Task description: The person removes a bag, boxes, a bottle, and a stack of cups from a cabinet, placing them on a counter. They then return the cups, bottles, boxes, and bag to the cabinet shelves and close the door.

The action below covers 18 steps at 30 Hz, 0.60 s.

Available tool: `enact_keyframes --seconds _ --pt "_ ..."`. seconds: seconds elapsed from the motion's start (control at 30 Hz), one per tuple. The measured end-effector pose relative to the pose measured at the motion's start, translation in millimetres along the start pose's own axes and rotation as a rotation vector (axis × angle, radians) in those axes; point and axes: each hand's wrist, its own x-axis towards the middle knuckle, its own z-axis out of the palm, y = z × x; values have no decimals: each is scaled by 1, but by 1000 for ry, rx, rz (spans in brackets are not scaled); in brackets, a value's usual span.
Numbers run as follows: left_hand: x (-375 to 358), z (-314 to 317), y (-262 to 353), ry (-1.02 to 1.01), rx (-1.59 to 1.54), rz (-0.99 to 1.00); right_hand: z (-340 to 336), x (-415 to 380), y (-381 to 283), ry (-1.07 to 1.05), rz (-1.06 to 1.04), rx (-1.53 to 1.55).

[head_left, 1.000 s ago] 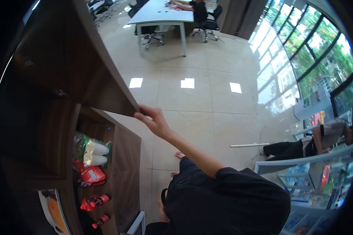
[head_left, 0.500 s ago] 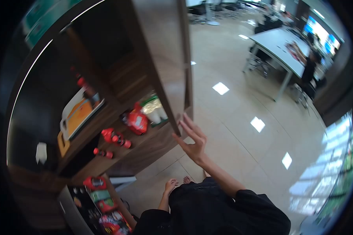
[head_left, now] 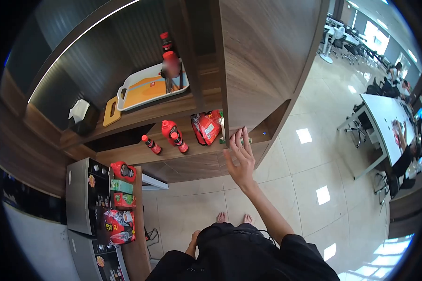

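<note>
My right hand (head_left: pixel 241 164) reaches up with its fingers spread, the fingertips at the lower edge of a brown wooden cabinet door (head_left: pixel 272 61). Nothing shows in its palm. Low beside my dark clothes hangs my left hand (head_left: pixel 192 239), its fingers mostly hidden. Left of the right hand, on the counter, are a red packet (head_left: pixel 206 127), a large red bottle (head_left: pixel 169 131) and two small red-capped bottles, one in front (head_left: pixel 179 143) and one farther left (head_left: pixel 151 144). The door's edge partly covers things behind the packet.
A white tray (head_left: pixel 137 77) with an orange board and a yellow-handled board (head_left: pixel 111 112) stand on the upper shelf, near a tissue box (head_left: pixel 83 114). Red packages (head_left: pixel 119 227) line a ledge by grey appliances (head_left: pixel 77 196). People sit at a white table (head_left: pixel 384 122) far right.
My view has swung, so the shelves sit farther right and the door's face looks broader. My right hand stays at the door's lower edge. My left hand is now more hidden beside my clothes.
</note>
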Motion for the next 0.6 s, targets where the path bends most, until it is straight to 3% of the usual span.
enact_keyframes --seconds 0.27,0.37,0.47,0.5,0.53,0.57,0.6 --pt "17 20 8 -27 -18 -30 -5 12 1 -186 3 29" --pt "33 16 26 -51 -19 -20 -19 -40 61 -275 -28 29" --pt "50 15 47 -76 -34 -20 -30 -135 114 -331 312 0" --pt "57 20 61 -48 -132 -22 -26 -216 168 -383 448 -114" --pt "67 24 78 -17 -230 -25 -35 -300 226 -641 681 -34" --pt "76 28 94 13 -328 -26 -47 -370 262 -926 941 -142" --pt "63 18 145 92 -444 62 -70 -432 286 -1114 1049 -41"
